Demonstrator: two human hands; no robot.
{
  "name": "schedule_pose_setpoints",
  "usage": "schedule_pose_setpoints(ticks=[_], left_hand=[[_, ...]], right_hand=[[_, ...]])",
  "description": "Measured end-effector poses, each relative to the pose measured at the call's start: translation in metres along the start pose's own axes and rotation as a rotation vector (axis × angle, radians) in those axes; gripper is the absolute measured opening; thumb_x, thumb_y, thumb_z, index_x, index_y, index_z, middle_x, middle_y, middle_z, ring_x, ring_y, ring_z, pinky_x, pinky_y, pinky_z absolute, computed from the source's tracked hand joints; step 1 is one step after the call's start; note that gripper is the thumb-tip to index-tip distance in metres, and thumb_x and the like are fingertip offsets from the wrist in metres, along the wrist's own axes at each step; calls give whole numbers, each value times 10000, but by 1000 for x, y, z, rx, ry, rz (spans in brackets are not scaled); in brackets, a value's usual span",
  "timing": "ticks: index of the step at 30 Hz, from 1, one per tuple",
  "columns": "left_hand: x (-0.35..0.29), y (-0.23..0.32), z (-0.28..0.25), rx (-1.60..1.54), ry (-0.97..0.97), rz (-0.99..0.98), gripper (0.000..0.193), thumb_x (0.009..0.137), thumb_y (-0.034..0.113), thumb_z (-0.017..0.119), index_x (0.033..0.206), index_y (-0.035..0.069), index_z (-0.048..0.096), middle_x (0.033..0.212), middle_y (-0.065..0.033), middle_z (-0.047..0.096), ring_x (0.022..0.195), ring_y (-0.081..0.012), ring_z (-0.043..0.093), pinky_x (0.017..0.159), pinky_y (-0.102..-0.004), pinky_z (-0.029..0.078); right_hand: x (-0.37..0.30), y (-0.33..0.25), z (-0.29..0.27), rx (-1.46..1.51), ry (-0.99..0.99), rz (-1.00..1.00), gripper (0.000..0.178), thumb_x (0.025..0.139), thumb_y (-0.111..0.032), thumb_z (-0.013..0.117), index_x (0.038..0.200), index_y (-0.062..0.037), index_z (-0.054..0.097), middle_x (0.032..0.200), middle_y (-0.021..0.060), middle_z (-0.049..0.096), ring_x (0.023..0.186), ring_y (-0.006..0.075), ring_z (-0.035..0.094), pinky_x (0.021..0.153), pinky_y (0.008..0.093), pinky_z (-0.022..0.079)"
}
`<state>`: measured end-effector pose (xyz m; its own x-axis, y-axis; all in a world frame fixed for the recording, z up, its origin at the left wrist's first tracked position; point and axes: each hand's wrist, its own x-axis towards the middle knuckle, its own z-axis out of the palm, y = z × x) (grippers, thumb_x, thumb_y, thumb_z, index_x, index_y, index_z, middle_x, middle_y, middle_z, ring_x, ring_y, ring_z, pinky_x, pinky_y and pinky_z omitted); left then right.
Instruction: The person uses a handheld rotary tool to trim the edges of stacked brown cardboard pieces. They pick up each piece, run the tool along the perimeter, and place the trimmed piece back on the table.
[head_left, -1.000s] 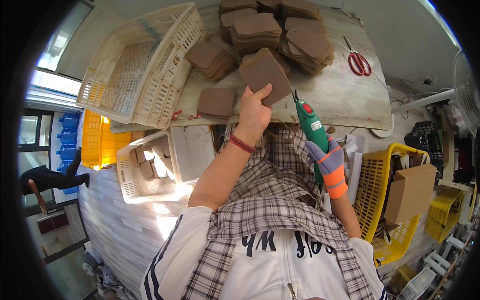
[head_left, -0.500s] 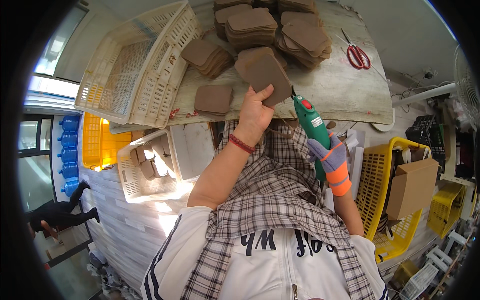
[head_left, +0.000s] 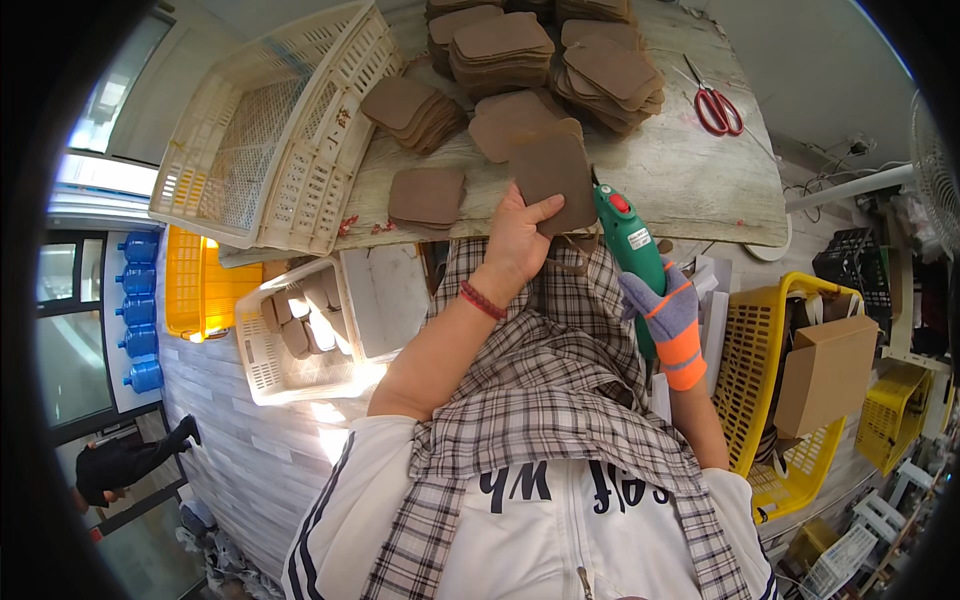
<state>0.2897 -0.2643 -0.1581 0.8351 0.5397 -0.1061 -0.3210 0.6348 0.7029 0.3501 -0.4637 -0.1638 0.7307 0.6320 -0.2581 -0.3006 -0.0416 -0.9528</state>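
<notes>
My left hand (head_left: 522, 232) is bare and grips a brown flat piece with rounded corners (head_left: 553, 180) by its lower corner, thumb on top. In a grey and orange glove, my right hand (head_left: 665, 310) is wrapped round a green handheld electric cutter (head_left: 628, 238) with a red button. The cutter's tip is at the right edge of the brown piece; whether it touches cannot be made out. Behind the held piece lies another brown piece (head_left: 505, 125). Stacks of similar brown pieces (head_left: 502, 45) stand farther back, and a small pile (head_left: 427, 197) lies left of my hand.
Red-handled scissors (head_left: 717, 110) lie on the table (head_left: 700, 190) at right. A white plastic crate (head_left: 300, 150) leans at the table's left. Below it stands a low white crate (head_left: 262, 370) with brown pieces. A yellow basket (head_left: 750, 370) is by my right arm. A person (head_left: 125, 465) is far left.
The held brown piece has turned more upright and moved slightly right and down. The cutter has shifted a little right with my right hand. The person at far left has moved.
</notes>
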Motion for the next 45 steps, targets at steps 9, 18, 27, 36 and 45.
schedule_pose_setpoints(ticks=[9,18,27,36,45], left_hand=[[-8,-13,-12,123,-26,-77,389,824,-94,541,1190,23,480,1149,-100,583,1047,-215,577,923,-357,487],[-4,24,-25,552,-116,-125,439,787,-95,560,1209,15,502,1128,-67,600,1000,-152,588,887,-288,480],[2,68,-27,943,-269,-327,489,752,-70,577,1231,13,520,1095,-40,614,968,-110,580,856,-255,469],[-4,57,-30,1011,-293,-417,486,746,-68,569,1224,6,528,1075,-44,615,970,-108,568,854,-257,460],[-6,63,-29,1198,-390,-396,389,765,-31,586,1146,4,516,1000,-23,593,890,-92,554,782,-234,450]], right_hand=[[0,-10,-3,8,35,10,446,781,-138,723,1141,32,521,762,36,614,568,73,556,472,200,442],[-7,-9,-22,-98,-46,22,429,780,-169,728,1111,27,537,751,31,613,551,69,544,491,203,446],[-18,-3,-35,-287,-161,35,471,741,-243,773,1073,13,557,739,34,620,578,60,551,526,206,458],[-19,5,-23,-279,-141,26,470,741,-247,773,1072,11,561,787,42,623,659,51,560,567,196,459],[-12,2,-14,-228,-163,67,434,758,-225,758,1066,3,553,744,14,606,632,48,548,545,195,446]])
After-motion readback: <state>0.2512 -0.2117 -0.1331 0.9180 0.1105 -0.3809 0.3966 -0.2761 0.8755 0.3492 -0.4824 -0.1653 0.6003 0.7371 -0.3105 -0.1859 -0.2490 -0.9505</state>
